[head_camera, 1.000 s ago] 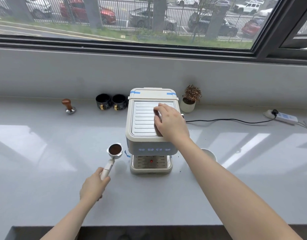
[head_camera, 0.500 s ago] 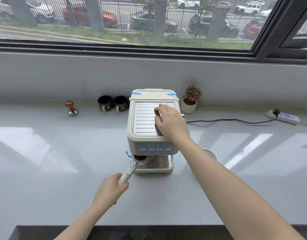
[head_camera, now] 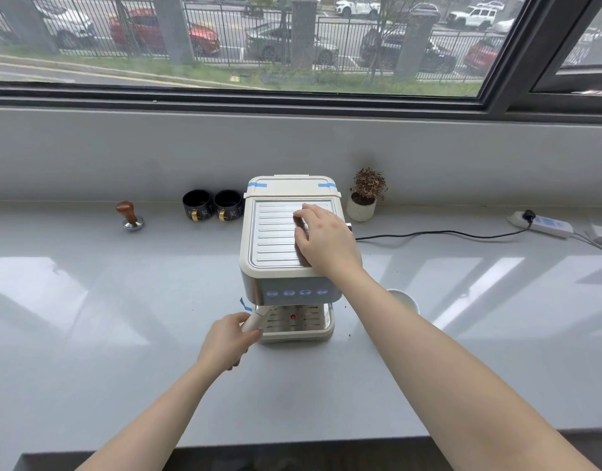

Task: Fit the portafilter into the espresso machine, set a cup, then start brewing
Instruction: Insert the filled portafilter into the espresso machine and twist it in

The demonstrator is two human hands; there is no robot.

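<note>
A cream espresso machine [head_camera: 276,277] stands mid-counter with four lit blue buttons on its front. My right hand [head_camera: 326,239] lies flat on its ribbed metal top, holding nothing. My left hand [head_camera: 230,338] grips the white handle of the portafilter [head_camera: 257,319], whose basket is hidden under the machine's front overhang, above the drip tray [head_camera: 313,329]. A white cup [head_camera: 406,300] sits on the counter just right of the machine, partly hidden by my right forearm.
Two black mugs [head_camera: 213,205] stand left of the machine by the wall, a wooden-handled tamper [head_camera: 130,215] further left. A small potted plant [head_camera: 364,198] sits right of the machine; a black cord runs to a power strip [head_camera: 544,224].
My left hand carried the portafilter from the counter left of the machine rightward and in under the brew head; its coffee-filled basket is now out of sight. My right hand stayed put.
</note>
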